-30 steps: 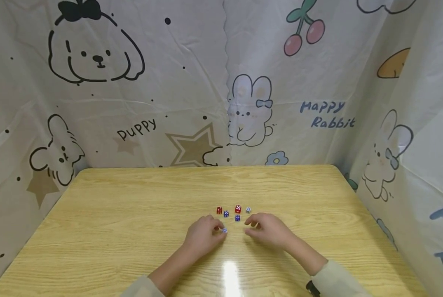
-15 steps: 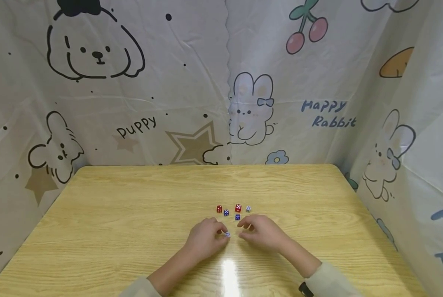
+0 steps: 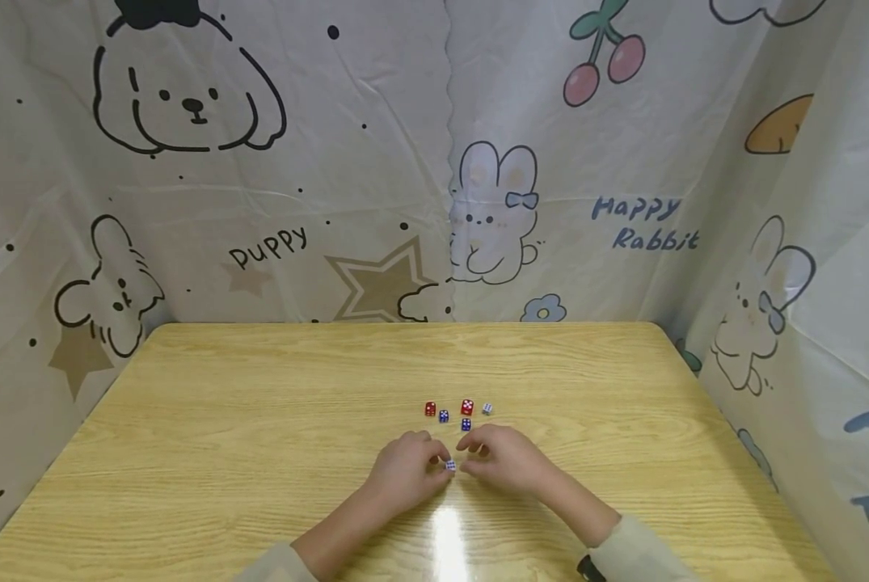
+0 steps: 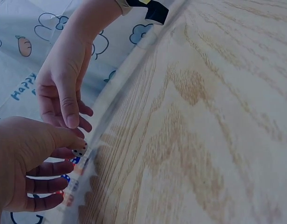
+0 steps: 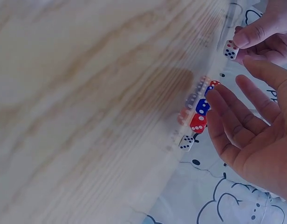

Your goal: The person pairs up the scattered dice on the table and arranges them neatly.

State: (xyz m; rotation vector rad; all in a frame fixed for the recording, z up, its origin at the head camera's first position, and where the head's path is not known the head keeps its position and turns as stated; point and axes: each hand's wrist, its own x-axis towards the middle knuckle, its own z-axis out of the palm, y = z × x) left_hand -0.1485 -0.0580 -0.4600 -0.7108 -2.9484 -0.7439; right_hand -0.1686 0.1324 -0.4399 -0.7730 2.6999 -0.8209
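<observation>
A white die (image 3: pixel 451 466) with dark and red pips is pinched between the thumb and forefinger of my left hand (image 3: pixel 408 470). The right wrist view shows this die (image 5: pixel 230 50) under the left thumb tip. Just to its right is my right hand (image 3: pixel 503 458), thumb and fingers apart with nothing between them. Its fingertips come close to the pinched die. Behind the hands lie a red die (image 3: pixel 430 410) and a blue die (image 3: pixel 444 416) on the left. To the right are a larger red die (image 3: pixel 467 407), another blue die (image 3: pixel 466 424) and a second white die (image 3: pixel 487 409).
The hands work over a light wood-grain table (image 3: pixel 259 404). Around its back and sides hangs a pale curtain (image 3: pixel 376 178) printed with cartoon animals. A black band (image 3: pixel 590 569) shows at the right sleeve.
My left hand has moved slightly right and nearer the body with the white die. The right hand has moved left toward it, narrowing the gap. The other dice stay where they were.
</observation>
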